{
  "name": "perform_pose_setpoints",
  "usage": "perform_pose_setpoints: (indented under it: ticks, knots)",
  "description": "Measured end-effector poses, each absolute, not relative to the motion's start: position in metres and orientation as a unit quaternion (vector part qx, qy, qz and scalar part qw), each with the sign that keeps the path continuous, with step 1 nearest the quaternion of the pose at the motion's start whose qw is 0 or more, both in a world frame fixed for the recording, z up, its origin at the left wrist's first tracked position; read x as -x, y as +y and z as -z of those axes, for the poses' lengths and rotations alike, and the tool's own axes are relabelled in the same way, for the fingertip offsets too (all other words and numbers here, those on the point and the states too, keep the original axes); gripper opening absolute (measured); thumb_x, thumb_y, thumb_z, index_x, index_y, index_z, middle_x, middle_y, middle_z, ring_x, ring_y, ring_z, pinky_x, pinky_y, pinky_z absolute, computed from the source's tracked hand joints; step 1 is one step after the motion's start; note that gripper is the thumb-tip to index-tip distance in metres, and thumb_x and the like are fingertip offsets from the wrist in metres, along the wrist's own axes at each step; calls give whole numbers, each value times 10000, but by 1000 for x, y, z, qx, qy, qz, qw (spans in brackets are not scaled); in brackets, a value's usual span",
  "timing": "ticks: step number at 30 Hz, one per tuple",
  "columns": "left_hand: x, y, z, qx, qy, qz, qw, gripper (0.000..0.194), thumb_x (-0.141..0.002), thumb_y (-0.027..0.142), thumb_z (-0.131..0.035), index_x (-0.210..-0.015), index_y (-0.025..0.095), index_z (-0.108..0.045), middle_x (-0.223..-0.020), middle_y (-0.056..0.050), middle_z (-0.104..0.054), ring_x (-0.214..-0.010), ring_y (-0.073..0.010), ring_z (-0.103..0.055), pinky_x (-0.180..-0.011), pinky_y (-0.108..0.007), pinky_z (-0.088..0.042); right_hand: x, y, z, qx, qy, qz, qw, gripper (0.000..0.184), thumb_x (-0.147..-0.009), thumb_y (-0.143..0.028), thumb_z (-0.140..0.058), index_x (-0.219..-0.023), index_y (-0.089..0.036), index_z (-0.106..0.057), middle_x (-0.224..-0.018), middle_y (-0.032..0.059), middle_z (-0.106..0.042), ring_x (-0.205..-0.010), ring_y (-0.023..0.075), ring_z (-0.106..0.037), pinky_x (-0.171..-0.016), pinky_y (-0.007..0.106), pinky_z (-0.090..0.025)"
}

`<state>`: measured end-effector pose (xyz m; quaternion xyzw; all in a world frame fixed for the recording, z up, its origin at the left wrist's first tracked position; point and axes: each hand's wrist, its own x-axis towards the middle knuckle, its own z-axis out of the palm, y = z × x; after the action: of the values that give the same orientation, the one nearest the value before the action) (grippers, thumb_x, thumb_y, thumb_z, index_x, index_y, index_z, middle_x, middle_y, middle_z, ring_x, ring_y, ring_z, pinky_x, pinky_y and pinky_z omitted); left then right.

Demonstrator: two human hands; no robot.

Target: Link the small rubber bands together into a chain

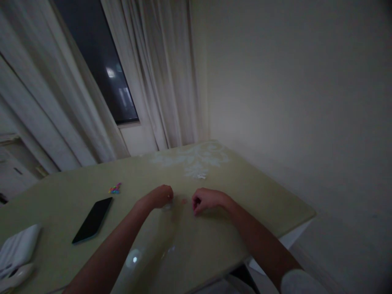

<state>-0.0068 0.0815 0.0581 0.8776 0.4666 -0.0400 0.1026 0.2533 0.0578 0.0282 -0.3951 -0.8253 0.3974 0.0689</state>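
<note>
My left hand (161,196) rests on a pale green table (251,192) with its fingers curled shut; something small and pale shows under it, too dim to name. My right hand (206,200) lies a short way to the right, fingers also curled in toward the palm. Between the two hands sits a tiny pinkish item (183,201) on the tabletop. What either hand holds, if anything, is hidden by the low light.
A black phone (93,219) lies face up left of my arms. A small multicoloured cluster (115,188) sits beyond it. White objects (16,253) rest at the table's left edge. Curtains and a dark window stand behind; a plain wall is on the right.
</note>
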Motion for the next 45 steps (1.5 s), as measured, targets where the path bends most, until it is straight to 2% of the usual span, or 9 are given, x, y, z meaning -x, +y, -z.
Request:
perform_pose_setpoints:
  ticks: [3, 9, 16, 23, 28, 34, 40, 43, 45]
  knots:
    - [6, 83, -61, -879, 461, 39, 115, 122, -872, 247, -727, -782, 170, -758, -763, -41, -755, -758, -186, -699, -804, -349, -537, -250, 57, -27, 405, -831, -377, 53, 117, -697, -204, -826, -804, -165, -801, -677, -32, -690, -620, 115, -584, -584, 201, -402]
    - [9, 87, -62, -875, 467, 23, 126, 97, -725, 194, -742, -721, 240, -827, -711, -57, -787, -723, -209, -727, -708, -280, -497, -249, 52, -28, 402, -848, -344, 30, 99, -722, -160, -752, -811, -164, -794, -658, -40, -658, -599, 112, -564, -561, 200, -381]
    - [11, 88, -62, -881, 451, 23, 140, 149, -744, 175, -695, -723, 235, -830, -778, -68, -811, -774, -218, -736, -740, -283, -503, -247, 49, -30, 411, -848, -333, 30, 82, -713, -179, -751, -788, -182, -784, -649, -40, -646, -589, 115, -554, -555, 208, -374]
    - [9, 88, -69, -883, 449, 18, 134, 232, -704, 115, -683, -794, 242, -855, -848, -70, -832, -816, -235, -748, -776, -296, -506, -248, 49, -29, 409, -844, -344, 44, 89, -692, -170, -743, -772, -178, -780, -627, -47, -625, -567, 108, -536, -536, 208, -355]
    - [9, 85, -72, -884, 445, 13, 138, 250, -761, 115, -637, -803, 238, -851, -900, -75, -830, -851, -223, -740, -786, -286, -505, -247, 47, -32, 407, -848, -338, 30, 64, -703, -168, -749, -762, -177, -771, -624, -49, -613, -567, 108, -533, -537, 206, -359]
    - [9, 85, -76, -878, 456, 6, 142, 181, -710, 116, -713, -749, 241, -837, -832, -51, -812, -810, -216, -729, -772, -280, -498, -247, 45, -35, 418, -850, -318, 32, 102, -697, -172, -745, -789, -184, -788, -649, -39, -650, -580, 117, -553, -543, 211, -371]
    - [11, 66, -82, -861, 488, -45, 137, 134, -762, 189, -704, -813, 210, -826, -917, -79, -795, -863, -239, -711, -789, -305, -480, -246, 44, -35, 418, -851, -317, 14, 142, -717, -192, -742, -847, -176, -797, -687, -35, -676, -598, 113, -575, -550, 198, -379]
    - [12, 40, -74, -856, 481, -45, 182, 157, -787, 198, -668, -807, 224, -822, -797, -25, -794, -757, -194, -718, -712, -253, -471, -245, 42, -37, 421, -855, -302, 13, 146, -715, -191, -740, -849, -176, -798, -716, -26, -698, -614, 115, -583, -560, 199, -383]
    - [12, 23, -64, -849, 486, -42, 202, 178, -785, 179, -646, -784, 230, -817, -753, -13, -790, -734, -193, -722, -674, -243, -458, -245, 42, -38, 424, -855, -297, 11, 138, -716, -191, -739, -840, -179, -797, -727, -19, -709, -628, 120, -593, -570, 202, -386]
